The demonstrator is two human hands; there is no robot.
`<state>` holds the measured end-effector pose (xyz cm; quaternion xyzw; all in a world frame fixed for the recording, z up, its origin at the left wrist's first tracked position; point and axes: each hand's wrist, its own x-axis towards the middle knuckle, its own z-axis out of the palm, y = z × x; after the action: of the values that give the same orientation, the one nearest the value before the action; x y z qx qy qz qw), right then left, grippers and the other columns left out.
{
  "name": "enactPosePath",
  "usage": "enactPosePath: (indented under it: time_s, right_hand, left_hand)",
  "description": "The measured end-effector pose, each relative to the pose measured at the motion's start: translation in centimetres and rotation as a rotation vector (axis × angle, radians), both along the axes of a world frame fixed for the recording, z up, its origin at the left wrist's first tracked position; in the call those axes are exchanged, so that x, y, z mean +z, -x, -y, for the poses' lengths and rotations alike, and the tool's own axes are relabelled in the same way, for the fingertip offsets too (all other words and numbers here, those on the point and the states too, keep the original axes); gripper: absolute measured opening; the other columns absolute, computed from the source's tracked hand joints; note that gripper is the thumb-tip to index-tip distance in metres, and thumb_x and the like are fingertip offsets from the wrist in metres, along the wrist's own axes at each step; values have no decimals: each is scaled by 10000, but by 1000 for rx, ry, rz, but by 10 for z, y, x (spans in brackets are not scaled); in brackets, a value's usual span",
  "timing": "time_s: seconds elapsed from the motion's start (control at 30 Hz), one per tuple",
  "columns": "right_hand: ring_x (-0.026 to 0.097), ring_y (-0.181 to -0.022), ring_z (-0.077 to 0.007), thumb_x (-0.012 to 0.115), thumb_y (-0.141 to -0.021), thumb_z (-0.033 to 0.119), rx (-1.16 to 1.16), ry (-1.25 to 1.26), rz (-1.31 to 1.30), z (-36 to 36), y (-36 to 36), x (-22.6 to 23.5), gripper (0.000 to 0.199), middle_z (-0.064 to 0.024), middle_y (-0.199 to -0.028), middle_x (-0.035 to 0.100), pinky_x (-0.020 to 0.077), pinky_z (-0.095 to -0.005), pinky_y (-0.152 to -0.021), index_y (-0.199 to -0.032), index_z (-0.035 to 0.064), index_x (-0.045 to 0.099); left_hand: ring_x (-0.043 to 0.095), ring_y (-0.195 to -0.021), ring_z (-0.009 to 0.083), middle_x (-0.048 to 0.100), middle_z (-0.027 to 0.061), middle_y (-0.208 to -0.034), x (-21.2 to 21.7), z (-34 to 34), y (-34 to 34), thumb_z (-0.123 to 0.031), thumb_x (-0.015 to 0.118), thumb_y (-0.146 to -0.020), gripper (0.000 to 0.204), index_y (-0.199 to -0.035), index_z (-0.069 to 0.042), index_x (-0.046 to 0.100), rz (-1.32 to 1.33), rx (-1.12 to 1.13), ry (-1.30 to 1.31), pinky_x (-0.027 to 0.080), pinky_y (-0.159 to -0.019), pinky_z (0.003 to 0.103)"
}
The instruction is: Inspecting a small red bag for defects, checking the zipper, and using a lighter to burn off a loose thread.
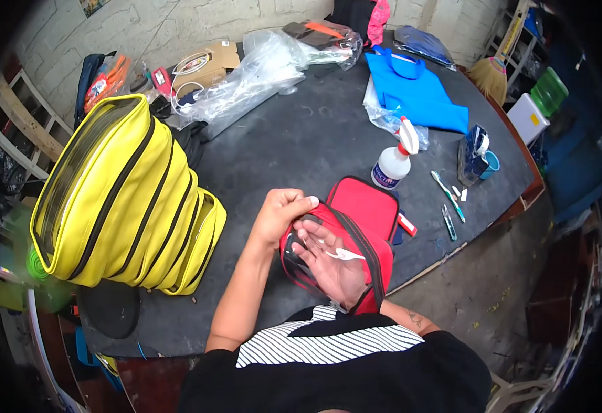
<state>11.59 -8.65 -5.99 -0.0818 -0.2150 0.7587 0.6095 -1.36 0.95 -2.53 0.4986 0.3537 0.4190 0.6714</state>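
A red zippered bag [375, 242] with a clear plastic panel and dark zipper trim lies at the table's near edge, close against my body. Its red lid [363, 203] is folded back, away from me. My left hand [286, 215] pinches the bag's upper left rim between thumb and fingers. Inside the bag, seen through the clear panel, is my right hand [335, 268], palm up with its fingers apart. A small white patch shows by that palm; I cannot make out what it is.
Yellow zippered cases [125, 199] stand in a row at left. Beyond the red bag is a spray bottle [392, 165]. A toothbrush [447, 189], a blue cup [491, 165] and a blue tote bag [418, 89] lie to the right. Clear plastic sheeting [252, 79] lies at the back.
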Motion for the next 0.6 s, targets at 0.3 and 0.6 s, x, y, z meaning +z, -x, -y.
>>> enactPosePath:
  time_s: [0.3, 0.6]
  right_hand:
    - [481, -1209, -258, 522, -910, 367, 185, -42, -62, -10, 0, -2, 623, -219, -1360, 426, 366, -406, -1055, -1307, -100, 408]
    - [523, -894, -190, 714, -773, 316, -551, -443, 1060, -33, -81, 49, 383, -76, -916, 511, 461, -309, -769, -954, 30, 537]
  left_hand:
    - [291, -287, 54, 342, -74, -409, -26, 3, 2, -286, 632, -847, 380, -534, -181, 443, 627, -471, 962, 208, -278, 225]
    - [275, -332, 77, 294, -53, -435, -22, 9, 32, -312, 488, -965, 401, -621, -105, 472, 915, -50, 573, 228, -346, 239]
